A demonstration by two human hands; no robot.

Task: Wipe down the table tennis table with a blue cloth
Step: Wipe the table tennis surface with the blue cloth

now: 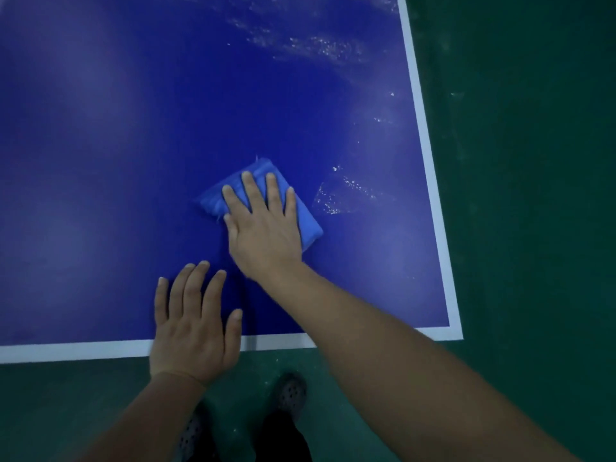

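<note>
Green floor [516, 195], perforated clogs [291, 393], wet streaks [346, 191] beside cloth [310, 225]

Table [116, 161] smooth, semi-gloss; wet streaks beyond right hand [265, 225]. Cloth [310, 225] soft fabric. Floor [533, 195] matt.

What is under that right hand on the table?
A folded blue cloth, pressed flat by the right hand onto the table. The tabletop directly beneath the cloth is covered, so its state cannot be seen.

bare table [116, 145] leftward, left hand [193, 323] near edge
</note>
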